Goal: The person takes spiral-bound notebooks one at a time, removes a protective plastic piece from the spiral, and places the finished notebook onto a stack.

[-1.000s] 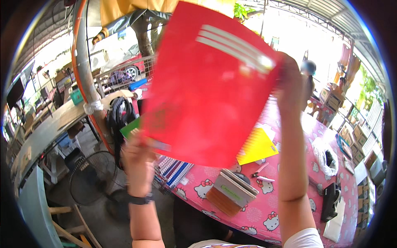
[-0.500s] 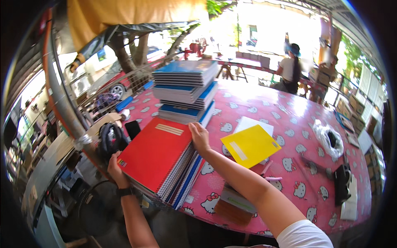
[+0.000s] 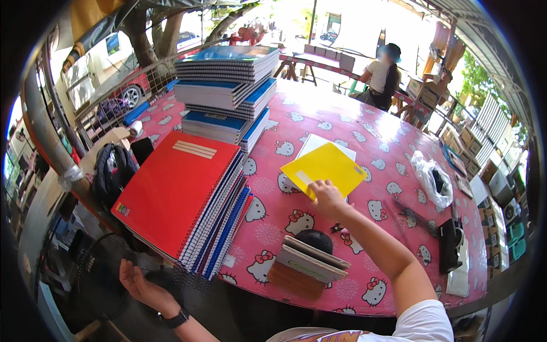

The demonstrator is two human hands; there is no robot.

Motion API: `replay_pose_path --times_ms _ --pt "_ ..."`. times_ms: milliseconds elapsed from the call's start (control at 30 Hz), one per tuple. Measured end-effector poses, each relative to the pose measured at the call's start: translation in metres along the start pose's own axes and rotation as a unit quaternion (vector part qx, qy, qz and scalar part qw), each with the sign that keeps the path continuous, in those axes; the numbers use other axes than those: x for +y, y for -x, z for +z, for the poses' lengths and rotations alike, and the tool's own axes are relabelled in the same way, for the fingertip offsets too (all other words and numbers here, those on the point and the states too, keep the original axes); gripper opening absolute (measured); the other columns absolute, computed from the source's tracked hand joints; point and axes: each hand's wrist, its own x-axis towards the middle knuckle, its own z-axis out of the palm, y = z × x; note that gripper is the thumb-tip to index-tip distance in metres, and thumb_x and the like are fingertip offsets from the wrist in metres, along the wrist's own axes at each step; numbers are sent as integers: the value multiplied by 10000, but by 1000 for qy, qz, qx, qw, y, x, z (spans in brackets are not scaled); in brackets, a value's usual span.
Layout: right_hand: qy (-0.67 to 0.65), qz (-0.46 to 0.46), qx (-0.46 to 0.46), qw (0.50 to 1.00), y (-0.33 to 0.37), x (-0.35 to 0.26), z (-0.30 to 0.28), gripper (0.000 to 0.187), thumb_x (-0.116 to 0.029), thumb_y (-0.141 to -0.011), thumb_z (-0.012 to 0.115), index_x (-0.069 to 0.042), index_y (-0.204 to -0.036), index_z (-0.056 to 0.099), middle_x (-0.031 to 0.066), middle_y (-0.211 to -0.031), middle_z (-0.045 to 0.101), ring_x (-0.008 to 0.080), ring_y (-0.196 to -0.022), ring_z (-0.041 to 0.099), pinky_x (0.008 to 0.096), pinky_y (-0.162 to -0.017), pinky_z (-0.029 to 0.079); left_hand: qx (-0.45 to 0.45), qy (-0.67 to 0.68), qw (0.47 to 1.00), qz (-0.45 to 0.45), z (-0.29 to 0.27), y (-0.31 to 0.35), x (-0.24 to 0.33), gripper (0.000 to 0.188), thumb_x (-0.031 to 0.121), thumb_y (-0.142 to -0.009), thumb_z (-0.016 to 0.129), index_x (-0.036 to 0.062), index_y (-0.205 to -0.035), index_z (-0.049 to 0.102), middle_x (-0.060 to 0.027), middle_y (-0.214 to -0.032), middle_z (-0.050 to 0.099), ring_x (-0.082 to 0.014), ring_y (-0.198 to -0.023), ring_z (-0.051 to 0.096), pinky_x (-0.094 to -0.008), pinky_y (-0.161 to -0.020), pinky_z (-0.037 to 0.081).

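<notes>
My left hand point(image 3: 147, 289), with a dark watch on its wrist, is off the table's front left edge. Its fingers are stretched and it holds nothing. Close above it lies a tall stack of spiral notebooks with a red notebook point(image 3: 179, 191) on top. My right hand point(image 3: 327, 198) reaches across the table, its bent fingers on the near edge of a yellow notebook point(image 3: 333, 165); the thumb is mostly hidden. Under the yellow notebook, white sheets point(image 3: 325, 145) stick out. Beside my right wrist, the dark jaws of small pliers point(image 3: 337, 227) show.
Blue-covered spiral books point(image 3: 228, 71) rise in a stack behind the red notebook. A wooden block holder point(image 3: 305, 268) and dark round object point(image 3: 314, 241) stand near the front edge. Wire coils point(image 3: 413, 215), a plastic bag point(image 3: 431, 181) and a black box point(image 3: 450, 245) lie right. A person point(image 3: 383, 77) sits beyond.
Both hands have left the red notebook's stack. My right hand has moved right onto the yellow notebook, and my left has dropped below the table edge and opened. The view has shifted right.
</notes>
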Motion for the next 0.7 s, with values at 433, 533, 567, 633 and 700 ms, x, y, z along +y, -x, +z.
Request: replay_pose_path --times_ms 433,533,567,633,700 --pt "-42 -48 60 996 -16 42 -9 299 -242 -692 726 -82 -918 613 93 -974 621 297 -949 577 398 -824 469 -206 3 920 333 14 75 57 328 243 -796 575 78 -1070 502 -98 -1027 475 -243 -906 471 -354 -775 402" --pt "-73 -67 44 994 -18 53 -11 221 -244 -702 722 -105 -853 639 78 -912 642 282 -905 600 389 -806 469 -333 17 930 153 40 123 59 214 157 -720 666 67 -880 554 -120 -951 550 -252 -876 515 -362 -760 428" --pt "-68 -71 44 994 -20 49 -13 224 -243 -704 721 -101 -856 638 80 -920 641 282 -906 600 387 -807 469 -370 21 921 123 44 132 50 199 111 -701 658 62 -867 560 -123 -960 564 -255 -886 523 -362 -779 430" --pt "-61 -74 37 995 -20 46 -15 227 -243 -706 719 -97 -860 636 83 -928 640 281 -908 600 386 -809 469 -419 -5 905 70 52 150 30 238 64 -689 646 52 -916 577 -119 -997 552 -263 -935 525 -355 -787 432" --pt "-52 -76 41 995 -20 43 -17 235 -247 -707 719 -92 -865 638 88 -936 640 284 -903 600 385 -809 470 -425 2 905 9 54 163 12 249 56 -692 644 51 -933 580 -119 -1013 547 -257 -951 520 -347 -790 432"
